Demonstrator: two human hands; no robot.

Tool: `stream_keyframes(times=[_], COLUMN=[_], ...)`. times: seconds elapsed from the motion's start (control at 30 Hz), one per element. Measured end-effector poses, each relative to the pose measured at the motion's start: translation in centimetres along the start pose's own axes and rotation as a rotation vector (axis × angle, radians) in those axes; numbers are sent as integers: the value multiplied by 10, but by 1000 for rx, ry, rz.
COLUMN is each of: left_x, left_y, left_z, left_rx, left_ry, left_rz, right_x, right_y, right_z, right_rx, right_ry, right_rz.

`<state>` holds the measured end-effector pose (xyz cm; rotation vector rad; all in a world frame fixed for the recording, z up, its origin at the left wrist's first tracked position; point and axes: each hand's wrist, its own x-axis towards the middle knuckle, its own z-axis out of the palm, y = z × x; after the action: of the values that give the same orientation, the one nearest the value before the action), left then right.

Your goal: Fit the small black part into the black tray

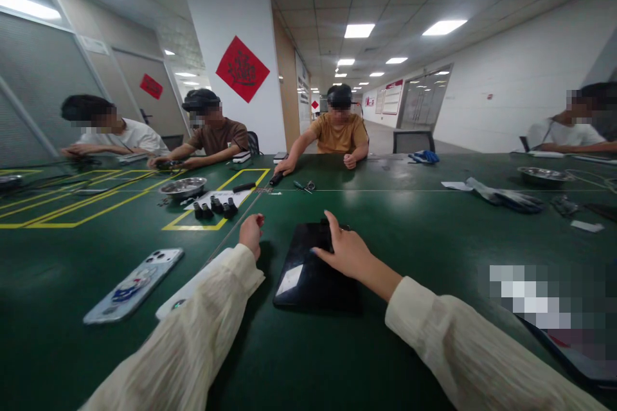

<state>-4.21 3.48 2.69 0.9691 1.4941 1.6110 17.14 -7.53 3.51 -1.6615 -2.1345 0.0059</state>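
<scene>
My right hand is over a flat, glossy black slab, with thumb and forefinger apart around a small black part. Most of that part is lost against the dark slab, and its kind is unclear. To the left of the slab, my left hand is held with its fingers curled in. Whether anything is inside them is hidden. Beyond it, several short black tapered pieces stand beside a white sheet inside a yellow taped outline.
A phone and a white device lie at the left. Metal bowls and gloves are farther off. Across the green table, a person reaches to a black-handled tool; other people sit at both sides.
</scene>
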Motion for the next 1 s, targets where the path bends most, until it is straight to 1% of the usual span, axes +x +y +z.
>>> stream_keyframes(times=[0.07,0.1,0.17,0.27,0.33,0.4,0.47,0.57,0.63,0.73,0.8,0.93,1.0], left_x=[1,1,-1,-6,-11,-15,-17,-19,-19,-18,-17,-16,-16], left_y=[-5,-7,-11,-12,-13,-15,-18,-24,-27,-29,-30,-32,-34], left_z=[1,1,1,1,1,2,4,7,8,8,7,6,7], left_rx=[34,58,112,212,362,516,566,536,508,465,422,332,280], left_ry=[8,7,-7,-67,-124,-176,-209,-220,-186,-137,-138,-151,-155], left_rz=[33,57,133,273,399,509,554,547,480,382,376,412,409], right_x=[-11,-16,-28,-42,-47,-50,-50,-43,-37,-29,-26,-25,-24], right_y=[-15,-23,-37,-51,-55,-56,-56,-54,-52,-48,-46,-42,-39], right_z=[-6,-6,-3,13,25,34,38,38,35,30,28,26,26], right_rx=[-167,-223,-264,-243,-208,-161,-110,-59,-37,-24,-37,-52,-61], right_ry=[42,66,98,132,151,141,95,-7,-64,-115,-153,-274,-304], right_rz=[15,-6,-58,-39,-43,-62,-62,-72,-104,-128,-133,-184,-167])
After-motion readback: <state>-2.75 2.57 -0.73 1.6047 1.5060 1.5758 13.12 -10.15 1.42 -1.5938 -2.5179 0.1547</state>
